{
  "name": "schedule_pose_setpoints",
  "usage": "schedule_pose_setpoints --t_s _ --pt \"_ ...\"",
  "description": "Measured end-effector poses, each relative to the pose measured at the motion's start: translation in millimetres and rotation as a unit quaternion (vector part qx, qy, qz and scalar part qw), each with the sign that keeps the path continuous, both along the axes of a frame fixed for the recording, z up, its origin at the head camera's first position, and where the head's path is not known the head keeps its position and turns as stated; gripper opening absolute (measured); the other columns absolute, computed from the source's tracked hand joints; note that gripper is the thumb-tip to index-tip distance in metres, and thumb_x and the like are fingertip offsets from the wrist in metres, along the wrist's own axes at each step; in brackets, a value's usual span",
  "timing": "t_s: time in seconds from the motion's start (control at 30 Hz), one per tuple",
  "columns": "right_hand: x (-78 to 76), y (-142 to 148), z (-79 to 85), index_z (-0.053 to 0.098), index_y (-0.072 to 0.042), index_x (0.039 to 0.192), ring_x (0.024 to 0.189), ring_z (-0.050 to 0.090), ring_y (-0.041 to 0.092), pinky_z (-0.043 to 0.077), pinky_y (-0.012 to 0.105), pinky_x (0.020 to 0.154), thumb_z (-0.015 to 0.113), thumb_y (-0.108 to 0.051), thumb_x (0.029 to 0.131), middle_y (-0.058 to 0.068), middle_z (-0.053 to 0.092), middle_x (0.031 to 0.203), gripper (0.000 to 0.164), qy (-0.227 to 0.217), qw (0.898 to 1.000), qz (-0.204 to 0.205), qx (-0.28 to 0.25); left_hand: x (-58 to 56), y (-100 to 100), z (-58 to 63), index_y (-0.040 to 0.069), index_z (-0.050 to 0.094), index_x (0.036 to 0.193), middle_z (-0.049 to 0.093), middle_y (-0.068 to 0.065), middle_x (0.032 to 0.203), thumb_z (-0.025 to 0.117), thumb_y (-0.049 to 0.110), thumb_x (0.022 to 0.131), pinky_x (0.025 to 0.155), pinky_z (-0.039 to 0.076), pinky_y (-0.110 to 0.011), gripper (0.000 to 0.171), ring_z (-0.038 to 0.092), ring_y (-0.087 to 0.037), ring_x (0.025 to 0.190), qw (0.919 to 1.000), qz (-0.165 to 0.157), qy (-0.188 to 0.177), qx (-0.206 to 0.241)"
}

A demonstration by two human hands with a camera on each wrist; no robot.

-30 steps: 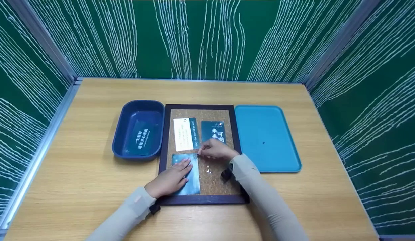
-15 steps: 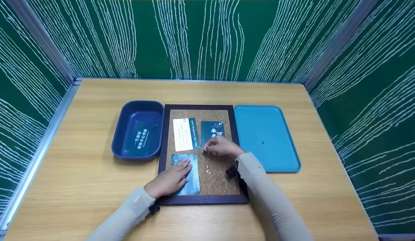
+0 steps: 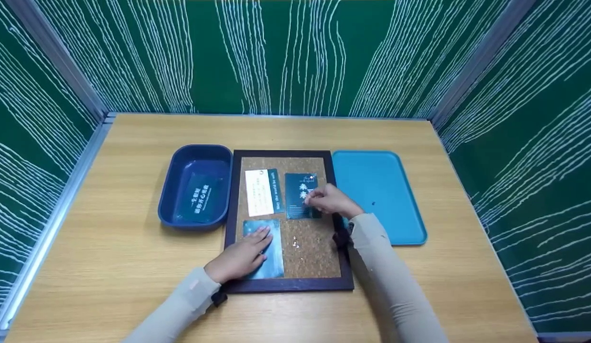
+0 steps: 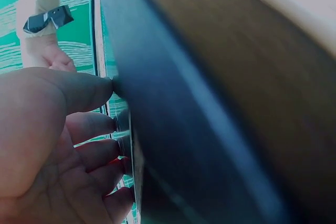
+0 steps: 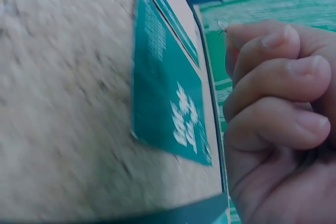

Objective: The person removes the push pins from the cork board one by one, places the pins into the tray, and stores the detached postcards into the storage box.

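Only its wrist view clearly shows the right hand (image 5: 283,93) pinching a pin (image 5: 222,25). The left hand (image 3: 240,255), fingers extended, touches a blue card (image 3: 275,261).

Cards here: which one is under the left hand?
The pale blue card, nearest the person on the corkboard. The white-and-green card and dark green card lie farther up; another card lies in the navy bin.

The right hand (image 3: 331,199) has been moved from the blue card (image 3: 275,255) to over the green card (image 3: 297,196), whose lower edge is now exposed.
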State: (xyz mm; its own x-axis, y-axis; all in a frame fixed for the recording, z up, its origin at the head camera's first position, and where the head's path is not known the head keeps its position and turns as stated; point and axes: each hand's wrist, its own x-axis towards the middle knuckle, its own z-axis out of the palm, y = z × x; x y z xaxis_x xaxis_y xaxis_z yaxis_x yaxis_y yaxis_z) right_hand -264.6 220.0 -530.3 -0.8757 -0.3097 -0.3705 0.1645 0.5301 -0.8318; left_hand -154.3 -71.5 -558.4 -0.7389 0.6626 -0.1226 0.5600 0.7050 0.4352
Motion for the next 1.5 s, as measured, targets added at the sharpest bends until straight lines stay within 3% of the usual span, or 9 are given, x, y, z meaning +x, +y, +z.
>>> schedule_pose_setpoints --t_s 0.27,0.5,0.8,1.13,1.3,1.5 --pt "-5.3 26.9 8.9 0.069 0.002 0.107 0.046 0.035 0.007 0.028 0.022 0.044 0.055 -0.017 0.093 -0.004 0.051 0.061 0.028 0.019 0.999 -0.027 -0.009 -0.7 -0.7 -0.6 0.006 0.038 0.147 0.027 -0.012 0.158 0.048 0.026 0.1 0.118 0.025 -0.045 0.052 0.024 -0.029 0.146 1.0 -0.005 0.004 0.003" --pt "-5.6 46.2 12.4 0.068 -0.001 0.109 0.044 0.035 0.008 0.027 0.027 0.046 0.055 -0.024 0.096 -0.005 0.047 0.057 0.03 0.017 0.999 -0.045 -0.013 -0.5 0.2 -0.8 0.004 0.037 0.147 0.028 -0.013 0.157 0.049 0.025 0.1 0.118 0.025 -0.045 0.052 0.024 -0.029 0.146 0.9999 -0.01 0.008 0.001" --pt "-5.5 72.0 13.1 0.066 0.001 0.115 0.044 0.037 0.008 0.031 0.025 0.045 0.054 -0.025 0.097 0.001 0.051 0.064 0.033 0.029 0.997 -0.063 -0.02 0.4 0.3 -2.2 0.006 0.038 0.147 0.027 -0.012 0.157 0.049 0.026 0.1 0.118 0.026 -0.046 0.052 0.025 -0.029 0.146 0.9999 -0.003 0.008 0.007" --pt "-4.4 99.0 15.2 0.064 0.003 0.116 0.044 0.036 0.008 0.03 0.026 0.044 0.058 -0.032 0.096 -0.002 0.05 0.063 0.042 0.046 0.994 -0.1 -0.027 -0.3 -0.5 -3.1 0.006 0.037 0.148 0.026 -0.012 0.158 0.048 0.027 0.1 0.118 0.026 -0.046 0.053 0.024 -0.029 0.146 0.9999 -0.003 0.006 0.009" --pt "-3.5 110.1 14.3 0.062 0.004 0.118 0.046 0.038 0.009 0.032 0.025 0.046 0.06 -0.035 0.094 0.003 0.051 0.069 0.046 0.042 0.992 -0.114 -0.026 0.2 -0.4 -3.9 0.004 0.038 0.147 0.028 -0.014 0.157 0.049 0.025 0.1 0.117 0.027 -0.047 0.052 0.026 -0.03 0.145 0.9998 -0.005 0.012 0.015" --pt "-2.3 122.6 14.2 0.06 0.004 0.121 0.048 0.039 0.008 0.034 0.024 0.048 0.059 -0.036 0.095 -0.001 0.05 0.068 0.048 0.03 0.991 -0.129 -0.029 -0.2 -0.9 -3.3 0.005 0.038 0.147 0.028 -0.013 0.157 0.049 0.025 0.1 0.117 0.027 -0.046 0.052 0.026 -0.03 0.145 0.9998 -0.005 0.011 0.013"
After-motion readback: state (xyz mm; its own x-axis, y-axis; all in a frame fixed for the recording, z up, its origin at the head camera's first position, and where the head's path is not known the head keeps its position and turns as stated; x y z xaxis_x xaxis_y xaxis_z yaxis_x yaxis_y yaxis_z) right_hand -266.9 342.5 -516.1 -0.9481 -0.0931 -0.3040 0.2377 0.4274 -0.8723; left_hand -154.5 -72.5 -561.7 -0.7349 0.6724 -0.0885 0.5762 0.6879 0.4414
